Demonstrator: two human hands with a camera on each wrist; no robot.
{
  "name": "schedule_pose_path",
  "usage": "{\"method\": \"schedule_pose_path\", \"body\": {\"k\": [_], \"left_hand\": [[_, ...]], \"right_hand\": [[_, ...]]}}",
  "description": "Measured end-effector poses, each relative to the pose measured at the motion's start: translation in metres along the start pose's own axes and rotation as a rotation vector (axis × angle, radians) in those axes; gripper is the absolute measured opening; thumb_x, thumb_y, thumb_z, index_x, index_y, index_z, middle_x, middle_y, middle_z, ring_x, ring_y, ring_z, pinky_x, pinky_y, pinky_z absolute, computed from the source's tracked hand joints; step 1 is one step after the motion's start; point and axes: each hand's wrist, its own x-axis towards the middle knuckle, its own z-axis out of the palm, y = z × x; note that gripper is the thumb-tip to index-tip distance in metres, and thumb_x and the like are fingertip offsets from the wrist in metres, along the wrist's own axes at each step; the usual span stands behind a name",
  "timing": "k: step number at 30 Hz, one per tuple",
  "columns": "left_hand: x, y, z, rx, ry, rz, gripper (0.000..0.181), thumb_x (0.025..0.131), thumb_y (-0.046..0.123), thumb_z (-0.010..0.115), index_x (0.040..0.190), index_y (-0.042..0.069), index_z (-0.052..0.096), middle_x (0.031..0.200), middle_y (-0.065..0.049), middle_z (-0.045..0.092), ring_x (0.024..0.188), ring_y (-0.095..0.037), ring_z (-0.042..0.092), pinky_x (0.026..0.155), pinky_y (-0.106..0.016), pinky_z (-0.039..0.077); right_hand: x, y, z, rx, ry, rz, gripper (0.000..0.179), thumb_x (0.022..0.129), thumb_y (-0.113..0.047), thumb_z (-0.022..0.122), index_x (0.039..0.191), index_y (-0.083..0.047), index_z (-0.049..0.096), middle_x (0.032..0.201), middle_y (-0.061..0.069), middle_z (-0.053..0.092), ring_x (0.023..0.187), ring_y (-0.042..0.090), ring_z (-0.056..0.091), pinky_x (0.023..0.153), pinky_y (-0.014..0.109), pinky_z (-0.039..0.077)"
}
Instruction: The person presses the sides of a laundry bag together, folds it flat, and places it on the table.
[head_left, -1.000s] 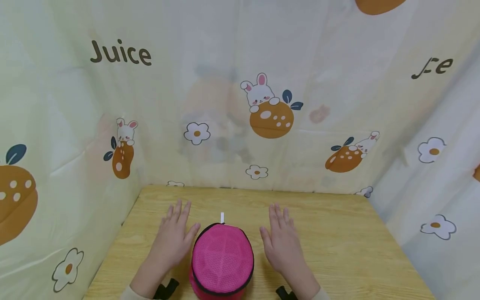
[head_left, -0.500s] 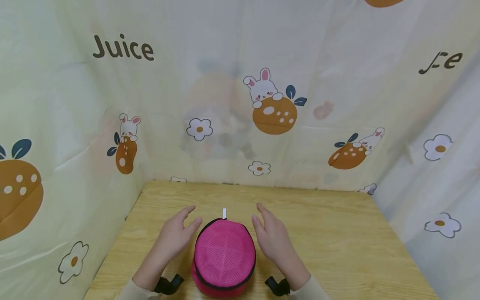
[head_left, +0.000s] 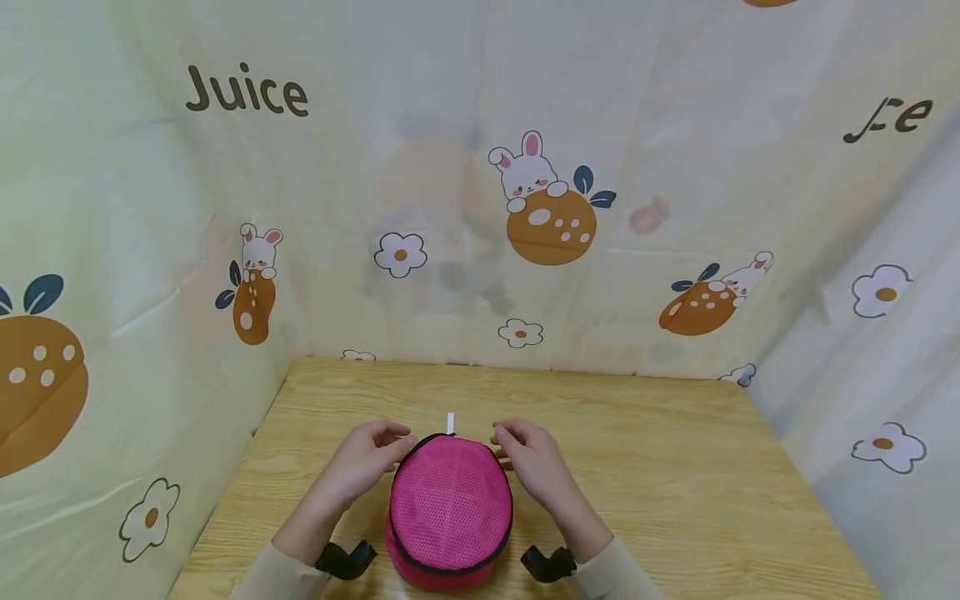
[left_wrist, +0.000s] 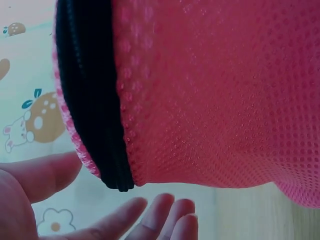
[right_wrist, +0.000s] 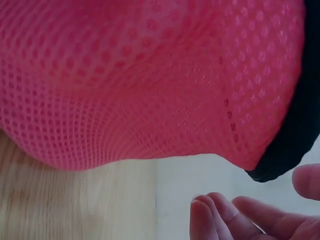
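Observation:
A round pink mesh bag (head_left: 452,504) stands upright on the table, a black zipper (head_left: 397,542) running around its top edge and a small white tab (head_left: 450,422) at its back. My left hand (head_left: 363,458) is at the bag's back left, fingers loosely bent. In the left wrist view its thumb (left_wrist: 50,172) overlaps the top edge, while the other fingers (left_wrist: 155,217) are spread below, apart from the mesh. At the back right my right hand (head_left: 532,458) curves its fingers (right_wrist: 202,220) close to the zippered rim, with a gap showing in the right wrist view.
The bag stands on a light wood-grain table (head_left: 660,500). Behind it and along both sides hangs a pale curtain (head_left: 337,192) printed with rabbits, oranges and flowers. Black wrist mounts (head_left: 347,560) sit at both cuffs, close to the bag's sides.
Both hands have come inward from wide beside the bag to its back rim, their straight fingers now bent. The view has shifted slightly; the bag stays in place.

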Motion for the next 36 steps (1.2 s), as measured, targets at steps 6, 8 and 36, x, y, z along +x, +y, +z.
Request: {"method": "schedule_pose_path", "body": {"k": [6,8,36], "left_hand": [[0.005,-0.001,-0.001,-0.067,-0.091,-0.044,0.035,0.098,0.032,0.078,0.117,0.003,0.077,0.104,-0.010,0.075,0.089,-0.018,0.070,0.078,-0.037,0.064],[0.006,-0.001,-0.001,-0.061,-0.118,-0.049,0.035,0.097,0.033,0.080,0.115,0.002,0.076,0.100,-0.009,0.074,0.086,-0.018,0.068,0.075,-0.034,0.062],[0.018,-0.017,0.012,-0.237,-0.243,-0.145,0.025,0.094,0.015,0.081,0.105,-0.007,0.076,0.088,-0.003,0.072,0.074,-0.010,0.067,0.070,-0.027,0.061]], "right_hand": [[0.003,-0.002,0.004,0.037,-0.023,0.041,0.034,0.110,-0.028,0.060,0.120,-0.001,0.077,0.104,0.013,0.077,0.088,0.018,0.072,0.078,0.039,0.064],[0.002,-0.002,0.005,0.047,-0.030,0.044,0.032,0.109,-0.027,0.062,0.116,0.000,0.078,0.103,0.012,0.077,0.086,0.017,0.069,0.075,0.034,0.061],[0.009,0.011,0.026,0.061,-0.135,0.096,0.023,0.100,-0.021,0.075,0.103,0.002,0.081,0.089,0.005,0.075,0.075,0.011,0.062,0.065,0.026,0.053]]}}
